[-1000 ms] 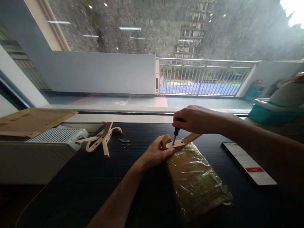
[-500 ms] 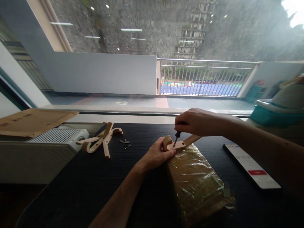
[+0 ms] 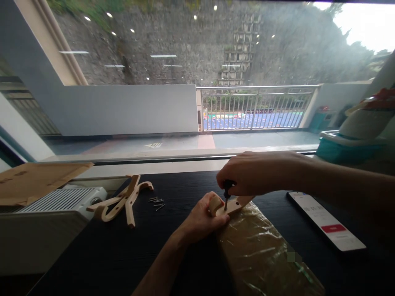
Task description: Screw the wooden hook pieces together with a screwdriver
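Note:
My right hand (image 3: 247, 173) is closed round a small black-handled screwdriver (image 3: 227, 193) whose tip stands on a curved wooden hook (image 3: 230, 206). The hook lies on the far end of a board wrapped in clear plastic (image 3: 262, 255). My left hand (image 3: 203, 218) grips the hook's curled end and pins it against the board. Both hands are over a black table (image 3: 101, 255).
More wooden hooks (image 3: 120, 201) and several loose screws (image 3: 156, 202) lie to the left. A white appliance (image 3: 52, 218) with cardboard (image 3: 33, 181) on it stands at the left edge. A phone (image 3: 327, 226) lies at the right. A window runs behind the table.
The view has tilted upward, so everything sits lower in the picture. My right hand has dropped closer over the hook; both hands keep their hold.

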A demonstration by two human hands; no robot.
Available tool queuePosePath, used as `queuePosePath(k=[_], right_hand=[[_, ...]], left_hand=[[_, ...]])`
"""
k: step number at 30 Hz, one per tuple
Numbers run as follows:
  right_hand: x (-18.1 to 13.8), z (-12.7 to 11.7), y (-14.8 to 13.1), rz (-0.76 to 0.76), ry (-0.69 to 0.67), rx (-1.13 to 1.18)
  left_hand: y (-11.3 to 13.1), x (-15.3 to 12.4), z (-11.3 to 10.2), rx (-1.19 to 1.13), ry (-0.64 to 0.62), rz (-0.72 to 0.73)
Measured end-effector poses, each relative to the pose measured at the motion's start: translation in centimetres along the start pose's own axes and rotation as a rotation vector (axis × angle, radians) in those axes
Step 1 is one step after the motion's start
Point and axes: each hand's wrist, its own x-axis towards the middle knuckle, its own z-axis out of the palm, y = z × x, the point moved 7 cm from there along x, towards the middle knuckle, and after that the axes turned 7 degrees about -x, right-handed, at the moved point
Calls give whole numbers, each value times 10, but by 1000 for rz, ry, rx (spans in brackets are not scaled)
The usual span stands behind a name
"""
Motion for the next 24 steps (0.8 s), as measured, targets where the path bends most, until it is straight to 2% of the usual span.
queuePosePath(k=[4,11,19,24], right_hand=[[-2,9,-3,-51,-32,-29],[-8,17,5,-32,34,4],[-10,14,4,25,57,-29],[-14,7,-1,-57,103,-23]], left_hand=[[-1,-2,8,-29,-73,-37],[4,-5,7,20,-33,-64],[4,-3,7,47,-25,-40],[6,-5,7,69,-34,-44]])
